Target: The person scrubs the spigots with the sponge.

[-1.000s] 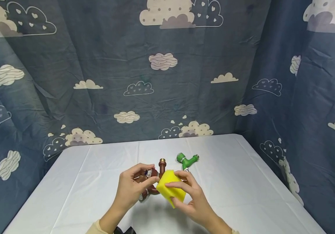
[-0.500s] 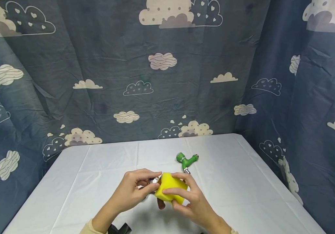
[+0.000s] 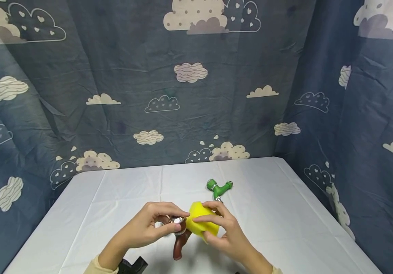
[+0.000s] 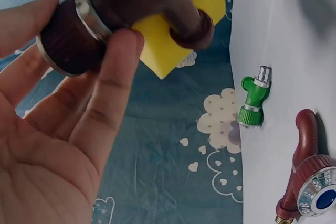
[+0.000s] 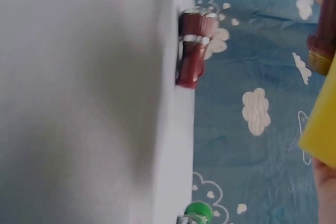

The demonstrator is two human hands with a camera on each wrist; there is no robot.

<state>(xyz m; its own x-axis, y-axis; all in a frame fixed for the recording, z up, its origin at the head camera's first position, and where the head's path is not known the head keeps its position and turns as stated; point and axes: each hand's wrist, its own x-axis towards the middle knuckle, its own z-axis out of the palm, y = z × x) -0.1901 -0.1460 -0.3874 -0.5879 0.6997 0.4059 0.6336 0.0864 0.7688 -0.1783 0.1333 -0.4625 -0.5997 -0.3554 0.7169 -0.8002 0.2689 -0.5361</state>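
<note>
My left hand grips a dark brown tap by its ribbed knob, between thumb and fingers. In the left wrist view the tap's knob has silvery rings, and its spout points away from the palm. My right hand holds a soft yellow sponge, bent in its fingers, against the tap's body. That sponge shows behind the tap in the left wrist view. The right wrist view catches only part of the sponge and the tap's brass threaded end.
A green tap lies on the white-covered table beyond my hands. Another brown tap, with a blue-centred knob, rests on the table, mostly hidden by my hands in the head view. A black object sits at the near edge.
The held tap has turned, so its spout now points toward me. My left hand has moved slightly nearer, while the right hand keeps the sponge on the tap.
</note>
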